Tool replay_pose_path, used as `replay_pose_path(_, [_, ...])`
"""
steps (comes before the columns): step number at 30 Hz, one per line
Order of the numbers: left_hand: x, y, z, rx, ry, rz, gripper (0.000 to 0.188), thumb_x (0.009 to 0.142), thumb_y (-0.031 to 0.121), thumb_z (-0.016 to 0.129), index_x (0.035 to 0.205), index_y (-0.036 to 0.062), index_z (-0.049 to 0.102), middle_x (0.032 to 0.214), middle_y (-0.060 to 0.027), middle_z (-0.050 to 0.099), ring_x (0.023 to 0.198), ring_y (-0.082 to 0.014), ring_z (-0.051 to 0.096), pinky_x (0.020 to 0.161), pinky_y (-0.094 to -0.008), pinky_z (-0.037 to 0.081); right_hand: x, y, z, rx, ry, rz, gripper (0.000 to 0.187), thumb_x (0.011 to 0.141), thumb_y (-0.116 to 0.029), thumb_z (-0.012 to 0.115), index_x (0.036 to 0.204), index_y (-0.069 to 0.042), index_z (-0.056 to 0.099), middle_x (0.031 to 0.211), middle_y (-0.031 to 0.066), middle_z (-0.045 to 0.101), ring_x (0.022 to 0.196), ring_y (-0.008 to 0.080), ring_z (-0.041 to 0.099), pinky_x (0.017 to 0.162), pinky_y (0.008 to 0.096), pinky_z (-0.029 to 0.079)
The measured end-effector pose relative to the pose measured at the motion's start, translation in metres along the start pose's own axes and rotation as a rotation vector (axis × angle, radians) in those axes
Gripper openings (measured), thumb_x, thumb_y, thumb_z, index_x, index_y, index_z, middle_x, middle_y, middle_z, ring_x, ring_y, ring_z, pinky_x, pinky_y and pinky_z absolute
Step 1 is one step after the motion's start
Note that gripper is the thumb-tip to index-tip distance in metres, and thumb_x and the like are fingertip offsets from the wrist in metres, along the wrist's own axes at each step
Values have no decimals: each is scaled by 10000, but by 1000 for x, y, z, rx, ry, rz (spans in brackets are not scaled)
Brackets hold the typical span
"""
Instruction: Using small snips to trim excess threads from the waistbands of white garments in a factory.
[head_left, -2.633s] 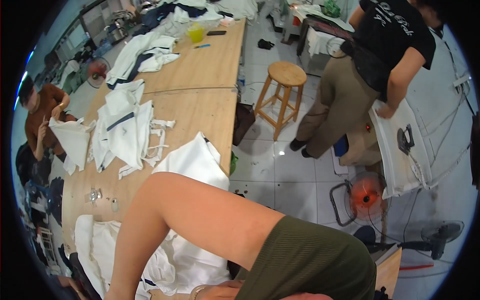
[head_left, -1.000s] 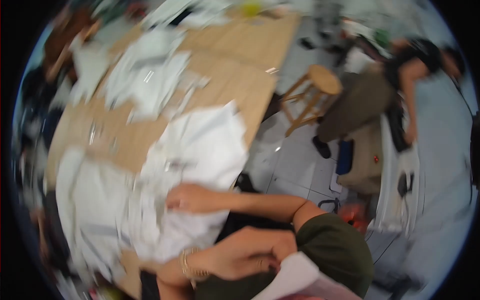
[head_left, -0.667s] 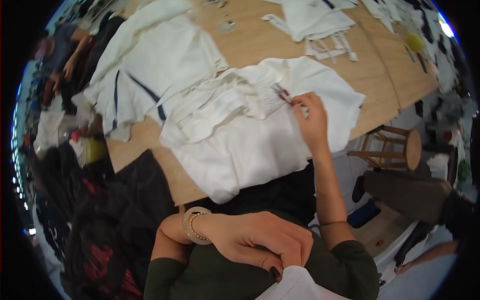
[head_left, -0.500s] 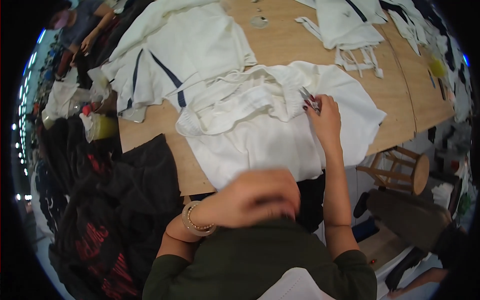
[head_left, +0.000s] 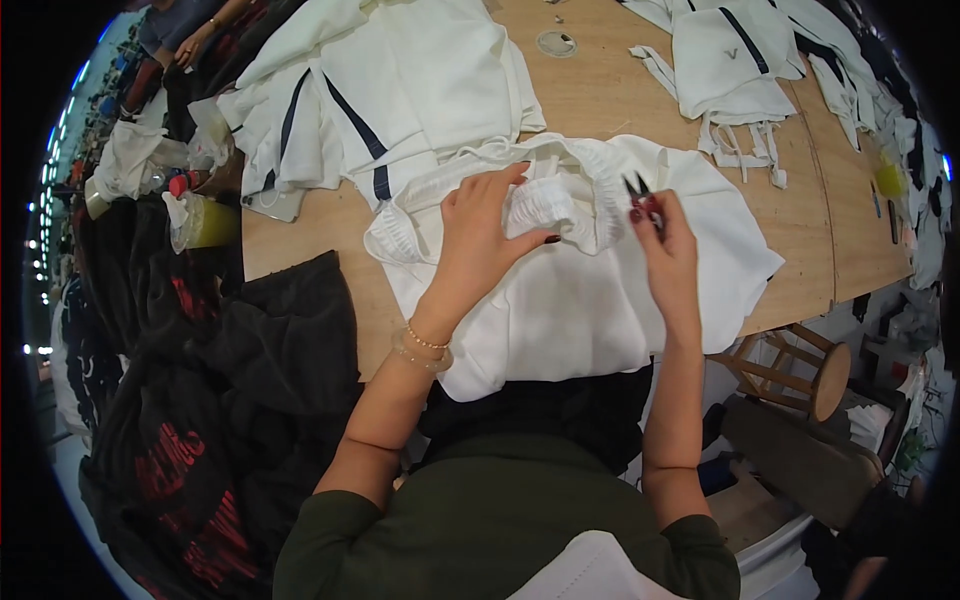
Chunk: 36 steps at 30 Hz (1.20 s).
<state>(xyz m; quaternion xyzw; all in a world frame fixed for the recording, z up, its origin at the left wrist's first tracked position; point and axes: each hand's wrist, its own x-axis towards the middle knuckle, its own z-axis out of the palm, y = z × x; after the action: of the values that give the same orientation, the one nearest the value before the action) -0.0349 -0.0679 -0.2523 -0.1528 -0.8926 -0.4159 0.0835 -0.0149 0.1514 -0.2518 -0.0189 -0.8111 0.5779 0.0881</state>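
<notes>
White trousers or shorts [head_left: 570, 320] with a gathered elastic waistband [head_left: 545, 203] lie on the wooden table in front of me. My left hand [head_left: 478, 228] rests at the waistband's inner side, thumb and fingers spread wide apart with the white elastic between them. Two bracelets circle that wrist. In my right hand [head_left: 668, 240] are small thread snips [head_left: 645, 203] with red handles, gripped in closed fingers. Their dark pointed blades stand apart and point up beside the right edge of the waistband.
White garments with navy stripes [head_left: 430, 90] lie at the far left, and more [head_left: 725, 60] at the far right. A phone [head_left: 275, 205] is at the table's left edge near a yellow drink [head_left: 210, 222]. Dark clothing [head_left: 270, 360] hangs left; a wooden stool [head_left: 828, 380] stands right.
My left hand has swung up and forward from in front of my body onto the waistband. My right hand keeps the snips beside the waistband. The view has shifted slightly.
</notes>
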Motion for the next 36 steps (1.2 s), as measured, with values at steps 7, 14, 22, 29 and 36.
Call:
replay_pose_path(7, [-9, -2, 4, 42, -18, 78, 516, 677, 94, 748, 1157, 97, 560, 1066, -48, 582, 1052, -242, 510, 1001, -411, 293, 8, -33, 12, -324, -212, 165, 294, 834, -243, 699, 750, -11, 539, 636, 87, 578, 558, 151, 507, 525, 284, 404])
replay_pose_path(14, [-13, 8, -12, -15, -125, 125, 524, 666, 70, 746, 1156, 132, 569, 987, -29, 551, 1012, -220, 500, 1041, -449, 256, 6, -42, 16, -478, -250, -69, 325, 777, -294, 747, 727, -33, 559, 625, 87, 574, 539, 214, 538, 498, 323, 405])
replay_pose_path(22, [-11, 8, -22, -148, -190, 49, 507, 682, 100, 741, 1160, 110, 573, 960, -45, 550, 986, -237, 492, 1055, -427, 241, 2, -30, 15, -199, -270, 73, 268, 783, -173, 748, 764, -2, 542, 642, 83, 556, 542, 156, 465, 514, 279, 400])
replay_pose_path(29, [-12, 11, -26, -144, -224, 40, 493, 688, 112, 731, 1157, 109, 579, 962, -49, 552, 981, -244, 493, 1061, -431, 233, 0, -41, 18, 13, -237, 97, 224, 788, -122, 746, 840, -3, 564, 687, 32, 563, 605, 85, 457, 546, 233, 396])
replay_pose_path(36, [-11, 24, -12, -245, -89, -63, 631, 671, 12, 717, 1263, 101, 516, 1074, -48, 590, 1029, -218, 512, 957, -366, 387, -17, -37, 62, -35, 7, -68, 169, 786, -19, 707, 930, -10, 620, 783, 13, 596, 661, 63, 462, 590, 210, 415])
